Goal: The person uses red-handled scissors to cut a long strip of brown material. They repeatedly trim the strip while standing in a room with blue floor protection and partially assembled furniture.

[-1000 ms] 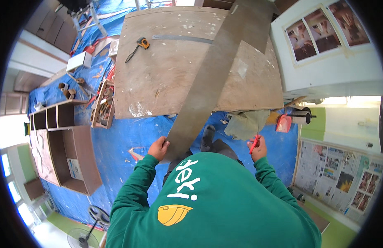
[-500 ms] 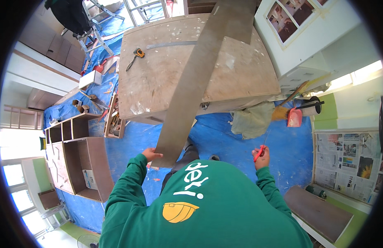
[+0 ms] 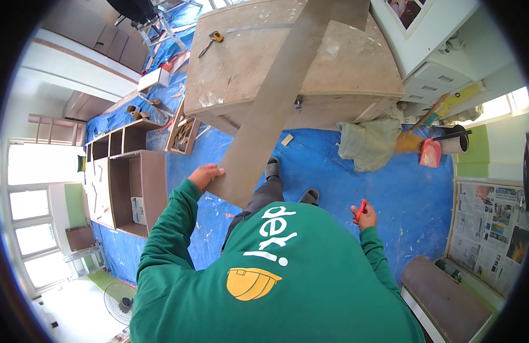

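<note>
"What's the left hand (image 3: 204,176) doing?"

"Pinching the edge of the long brown sheet (image 3: 276,91) near its lower corner, thumb on top."

"Where does the sheet lie?"

"Slantwise across the wooden desk (image 3: 236,80), its near end jutting past the front edge toward the person."

"And the right hand (image 3: 366,219)?"

"Curled around red-handled scissors (image 3: 362,207), well apart from the sheet. A tape measure (image 3: 216,36) and a metal ruler (image 3: 259,27) lie on the desk."

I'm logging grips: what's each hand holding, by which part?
Left hand: long, flat brown strip, by its left edge near the closest end. Right hand: red-handled tool, seemingly scissors, by the handle.
</note>
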{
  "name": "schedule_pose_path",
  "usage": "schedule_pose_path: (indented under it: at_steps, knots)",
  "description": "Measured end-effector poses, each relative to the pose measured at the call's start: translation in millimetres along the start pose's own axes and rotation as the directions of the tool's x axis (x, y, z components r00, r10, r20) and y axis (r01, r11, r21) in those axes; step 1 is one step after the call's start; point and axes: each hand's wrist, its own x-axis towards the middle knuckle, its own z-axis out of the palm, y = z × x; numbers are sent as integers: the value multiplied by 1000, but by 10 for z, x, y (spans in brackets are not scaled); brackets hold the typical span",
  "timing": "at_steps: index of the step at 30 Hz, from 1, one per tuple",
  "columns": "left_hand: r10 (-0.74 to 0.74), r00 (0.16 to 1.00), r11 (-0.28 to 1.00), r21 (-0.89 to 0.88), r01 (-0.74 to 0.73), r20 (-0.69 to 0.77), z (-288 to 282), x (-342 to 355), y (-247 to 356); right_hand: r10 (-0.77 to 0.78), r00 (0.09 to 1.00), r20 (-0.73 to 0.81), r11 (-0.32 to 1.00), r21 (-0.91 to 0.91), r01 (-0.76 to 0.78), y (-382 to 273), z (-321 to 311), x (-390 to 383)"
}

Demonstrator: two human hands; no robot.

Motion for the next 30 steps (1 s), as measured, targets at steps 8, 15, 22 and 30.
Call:
schedule_pose_path:
  at_steps: [8,15,22,30]
  knots:
    - [83,981,987,-153,-57,175,62,-394,420,279,950,141,919,248,-307,209,172,-445]
    - [183,898,956,-287,-67,399,96,-322,689,372,905,206,830,363,-424,704,599,-1047]
    - [-40,851,969,-187,160,523,-31,-42,497,487,845,223,717,451,-532,1226,1620,-2088]
    - [-166,843,936,-188,298,512,-141,36,151,447,885,127,721,534,-441,1232,2413,-2848]
